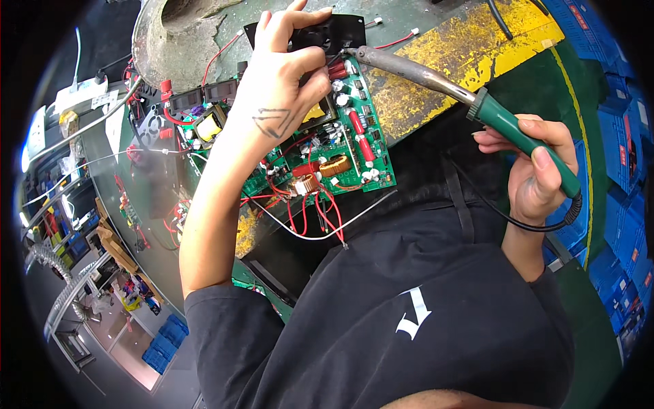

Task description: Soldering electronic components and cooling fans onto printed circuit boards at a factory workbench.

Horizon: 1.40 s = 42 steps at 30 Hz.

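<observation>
- Left hand point(279, 88) pinching black fan point(327, 34) over green circuit board point(340, 146) on desk point(443, 54).
- Right hand point(538, 170) clamped round soldering iron point(477, 102), tip at the board's top edge.
- Risk: hot tip likely scorching nearby fingers or red wires point(320, 211) if slipped.

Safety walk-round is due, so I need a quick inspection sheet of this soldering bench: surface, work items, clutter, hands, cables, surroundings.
Surface: green workbench with worn yellow paint patches.
Job's things: green circuit board with coils, capacitors and red wires; soldering iron, its tip at the board's upper edge beside a black fan part.
Clutter: second board with a yellow transformer at left; grey metal dish behind.
Hands: left hand grips the fan part and board; right hand holds the iron's green handle.
Cables: black iron cord loops under the right hand; loose white wire at the board's near edge.
Surroundings: blue crates at right; floor and shelving at left.
</observation>
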Available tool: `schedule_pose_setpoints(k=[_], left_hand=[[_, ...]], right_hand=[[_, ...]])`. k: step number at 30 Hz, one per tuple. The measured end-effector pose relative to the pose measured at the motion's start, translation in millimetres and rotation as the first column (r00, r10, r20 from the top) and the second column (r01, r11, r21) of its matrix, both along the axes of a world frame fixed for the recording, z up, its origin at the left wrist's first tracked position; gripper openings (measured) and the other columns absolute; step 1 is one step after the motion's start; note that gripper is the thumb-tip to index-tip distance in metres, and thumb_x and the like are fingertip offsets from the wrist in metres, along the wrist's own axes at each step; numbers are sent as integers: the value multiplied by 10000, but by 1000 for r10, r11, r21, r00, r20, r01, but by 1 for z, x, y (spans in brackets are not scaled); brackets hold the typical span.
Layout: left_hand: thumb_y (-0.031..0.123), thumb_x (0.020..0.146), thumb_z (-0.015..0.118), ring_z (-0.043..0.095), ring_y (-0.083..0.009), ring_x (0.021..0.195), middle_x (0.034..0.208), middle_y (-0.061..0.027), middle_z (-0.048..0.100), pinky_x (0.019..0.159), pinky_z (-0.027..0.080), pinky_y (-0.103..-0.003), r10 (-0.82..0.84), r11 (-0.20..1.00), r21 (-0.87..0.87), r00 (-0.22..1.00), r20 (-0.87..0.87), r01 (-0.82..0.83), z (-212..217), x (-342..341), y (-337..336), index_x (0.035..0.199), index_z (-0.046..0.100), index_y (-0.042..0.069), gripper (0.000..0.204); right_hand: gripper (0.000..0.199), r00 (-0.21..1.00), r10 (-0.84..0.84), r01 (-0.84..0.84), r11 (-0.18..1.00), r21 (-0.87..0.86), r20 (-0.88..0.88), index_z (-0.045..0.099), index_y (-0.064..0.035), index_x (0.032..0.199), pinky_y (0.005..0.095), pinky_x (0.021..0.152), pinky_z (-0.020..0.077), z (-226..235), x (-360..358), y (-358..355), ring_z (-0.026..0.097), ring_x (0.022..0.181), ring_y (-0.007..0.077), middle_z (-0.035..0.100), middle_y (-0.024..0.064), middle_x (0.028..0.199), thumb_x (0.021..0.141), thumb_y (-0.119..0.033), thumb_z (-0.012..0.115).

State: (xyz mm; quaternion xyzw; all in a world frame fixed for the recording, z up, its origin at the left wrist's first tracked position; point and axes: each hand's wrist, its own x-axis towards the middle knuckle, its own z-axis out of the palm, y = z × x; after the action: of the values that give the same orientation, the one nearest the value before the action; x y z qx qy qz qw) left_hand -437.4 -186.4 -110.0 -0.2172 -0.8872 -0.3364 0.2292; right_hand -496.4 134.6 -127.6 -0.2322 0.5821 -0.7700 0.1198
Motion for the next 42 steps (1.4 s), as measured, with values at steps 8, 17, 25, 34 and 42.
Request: schedule_pose_setpoints(k=[8,17,25,34,42], left_hand=[[20,761,615,512,-428,1150,1254,-284,502,1017,414,-461,320,941,-252,836,446,-225,34,13,13,788,625,-26,54],[-1,760,605,493,-427,1158,1227,-279,471,1037,386,-460,298,949,-240,836,460,-206,33,11,14,820,625,-39,74],[-17,761,605,491,-421,1158,1235,-270,459,1036,389,-451,284,956,-199,850,443,-216,29,11,13,835,629,-33,80],[5,776,610,504,-423,1143,1242,-278,468,1025,402,-457,305,947,-241,827,472,-212,32,11,13,866,652,-22,103],[-3,774,614,496,-429,1160,1235,-280,466,1026,403,-458,-6,1000,5,995,102,5,10,2,5,869,649,-31,105]], right_hand=[[319,1000,24,-24,1000,-19,5,565,105,1084,440,663,638,0,0,0,719,765,390,632,261,1008,892,-142,500],[318,999,27,-27,999,-35,-20,564,105,1086,440,659,637,-1,2,-2,719,759,389,636,271,1002,898,-143,499],[322,1000,24,-24,998,-66,-3,559,106,1089,446,659,636,-2,3,1,718,750,391,634,282,1015,890,-138,492],[324,1000,15,-14,999,-49,14,555,107,1093,446,659,633,-2,4,-3,717,758,391,640,285,990,893,-138,484],[321,999,18,-17,999,-29,38,557,92,1107,436,672,635,1,2,-4,722,762,378,663,291,935,901,-139,471]])
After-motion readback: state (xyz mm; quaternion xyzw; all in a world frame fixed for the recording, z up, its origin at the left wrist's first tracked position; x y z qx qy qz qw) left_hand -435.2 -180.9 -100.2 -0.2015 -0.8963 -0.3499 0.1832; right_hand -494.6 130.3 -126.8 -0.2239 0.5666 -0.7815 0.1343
